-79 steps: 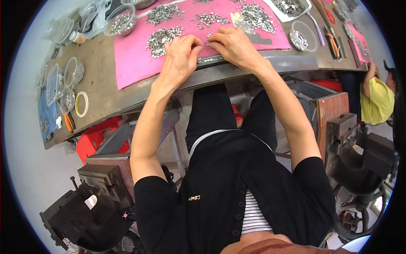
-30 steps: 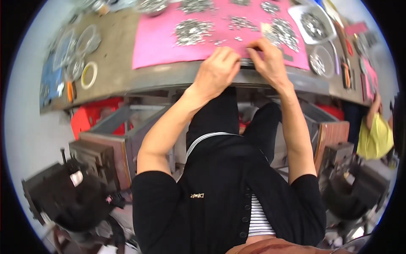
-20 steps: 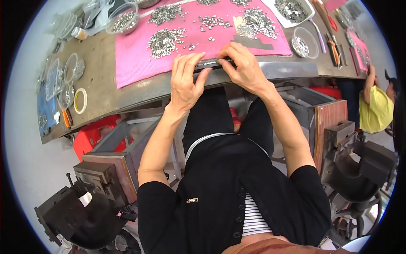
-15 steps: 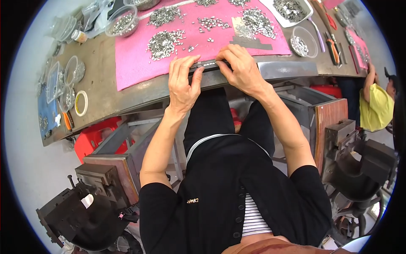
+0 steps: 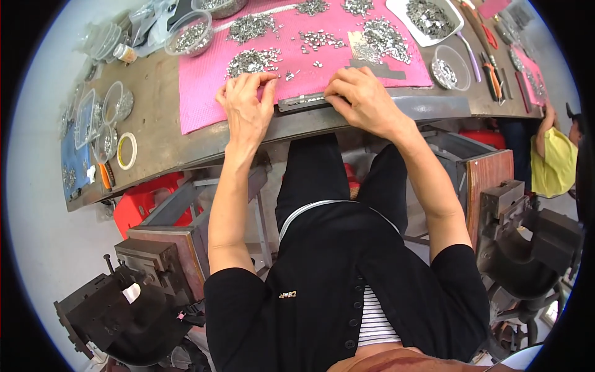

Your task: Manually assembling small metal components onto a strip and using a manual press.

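Observation:
A dark, narrow bar-shaped holder [image 5: 302, 102] lies along the front edge of the bench, with a row of small shiny pieces in its slot. My right hand [image 5: 362, 102] is closed on its right end, thumb on the near side, and covers that end. To the left of the holder, my left hand [image 5: 248, 105] is over the pink mat, apart from the holder. Its thumb and forefinger tips come together; whatever is between them is too small to make out. Just beyond it lies a pile of small metal pieces [image 5: 253, 61], with a few loose pieces [image 5: 291, 75] beside it.
The pink mat [image 5: 198, 108] carries more metal piles. Clear tubs [image 5: 189, 34] stand at the left; another tub [image 5: 447, 71] and a white tray [image 5: 427, 22] are at the right. Orange-handled pliers [image 5: 491, 77] lie farther right. A person in yellow [image 5: 551, 161] sits at the far right.
My left hand has let go of the holder's left end and moved left and slightly up, toward the metal pile. My right hand stays at the right end. The view has shifted slightly.

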`<state>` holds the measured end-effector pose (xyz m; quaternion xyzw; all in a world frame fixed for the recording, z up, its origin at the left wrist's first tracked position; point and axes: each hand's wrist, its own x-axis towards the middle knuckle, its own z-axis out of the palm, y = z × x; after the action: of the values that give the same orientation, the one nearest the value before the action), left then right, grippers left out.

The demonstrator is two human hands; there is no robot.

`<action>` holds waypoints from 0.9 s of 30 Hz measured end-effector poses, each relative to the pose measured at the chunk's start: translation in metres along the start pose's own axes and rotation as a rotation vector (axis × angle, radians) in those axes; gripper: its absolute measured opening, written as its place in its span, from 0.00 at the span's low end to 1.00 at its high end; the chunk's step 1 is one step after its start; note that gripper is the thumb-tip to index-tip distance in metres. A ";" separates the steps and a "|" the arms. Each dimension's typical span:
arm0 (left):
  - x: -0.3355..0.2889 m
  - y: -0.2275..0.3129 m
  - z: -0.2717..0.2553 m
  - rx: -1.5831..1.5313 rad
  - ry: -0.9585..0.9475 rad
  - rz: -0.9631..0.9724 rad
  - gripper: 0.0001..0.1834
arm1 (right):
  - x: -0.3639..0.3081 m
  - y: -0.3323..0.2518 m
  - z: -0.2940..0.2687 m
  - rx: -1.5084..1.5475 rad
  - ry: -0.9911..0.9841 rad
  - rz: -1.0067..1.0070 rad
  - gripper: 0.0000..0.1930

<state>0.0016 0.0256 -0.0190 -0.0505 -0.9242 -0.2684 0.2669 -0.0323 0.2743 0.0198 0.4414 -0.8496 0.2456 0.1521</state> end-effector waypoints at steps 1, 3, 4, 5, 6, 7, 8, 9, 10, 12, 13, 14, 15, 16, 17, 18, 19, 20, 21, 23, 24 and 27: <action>0.004 -0.002 -0.001 0.002 0.002 0.000 0.06 | 0.004 0.004 -0.001 0.039 -0.085 0.033 0.03; 0.013 -0.003 -0.002 0.070 -0.026 0.009 0.05 | 0.020 0.015 0.011 0.096 -0.054 0.047 0.04; 0.016 -0.004 0.002 0.063 0.010 0.061 0.05 | 0.029 0.022 0.023 0.121 0.019 0.042 0.05; 0.019 -0.003 0.003 0.063 0.012 0.064 0.05 | 0.037 0.026 0.034 0.146 0.092 0.037 0.06; 0.019 -0.004 0.005 0.065 -0.023 0.086 0.06 | 0.045 0.025 0.043 0.181 0.079 0.079 0.08; 0.021 -0.003 0.006 0.064 -0.059 0.115 0.06 | 0.051 0.026 0.051 0.179 0.082 0.080 0.08; 0.023 0.000 0.006 0.056 -0.072 0.118 0.07 | 0.055 0.028 0.058 0.163 0.074 0.072 0.07; 0.023 -0.001 0.006 0.057 -0.071 0.119 0.07 | 0.059 0.028 0.061 0.152 0.064 0.062 0.07; 0.024 -0.003 0.007 0.065 -0.072 0.127 0.07 | 0.061 0.029 0.062 0.097 0.034 0.069 0.07; 0.024 -0.005 0.009 0.074 -0.073 0.133 0.06 | 0.062 0.031 0.059 0.107 0.046 0.076 0.07; 0.024 -0.007 0.010 0.078 -0.064 0.167 0.06 | 0.061 0.032 0.057 0.118 0.057 0.082 0.07; 0.024 -0.008 0.010 0.082 -0.056 0.200 0.05 | 0.060 0.033 0.054 0.119 0.055 0.080 0.07; 0.024 -0.007 0.009 0.079 -0.055 0.200 0.05 | 0.059 0.033 0.047 0.168 0.008 0.140 0.07; 0.022 -0.006 0.005 0.058 -0.061 0.198 0.05 | 0.057 0.033 0.041 0.217 -0.039 0.200 0.07; 0.020 -0.004 0.003 0.038 -0.067 0.196 0.05 | 0.053 0.030 0.036 0.257 -0.052 0.229 0.07; 0.018 -0.003 0.002 0.037 -0.068 0.197 0.05 | 0.051 0.033 0.035 0.256 -0.051 0.230 0.07; 0.016 -0.001 0.001 0.056 -0.084 0.189 0.04 | 0.049 0.036 0.036 0.248 -0.104 0.197 0.08; 0.015 0.000 0.000 0.076 -0.101 0.180 0.04 | 0.047 0.038 0.036 0.241 -0.158 0.164 0.08; 0.015 -0.001 0.001 0.078 -0.100 0.179 0.04 | 0.050 0.037 0.033 0.242 -0.158 0.161 0.08; 0.012 -0.004 0.006 0.082 -0.043 0.181 0.05 | 0.056 0.036 0.025 0.304 -0.293 0.237 0.08; 0.012 -0.005 0.008 0.083 -0.043 0.179 0.05 | 0.057 0.036 0.026 0.305 -0.294 0.236 0.08; 0.013 -0.004 0.011 0.088 -0.023 0.168 0.06 | 0.063 0.043 0.035 0.284 -0.174 0.206 0.08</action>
<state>-0.0160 0.0275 -0.0220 -0.1190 -0.9308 -0.2035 0.2795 -0.1052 0.2335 0.0087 0.3885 -0.8571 0.3380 -0.0114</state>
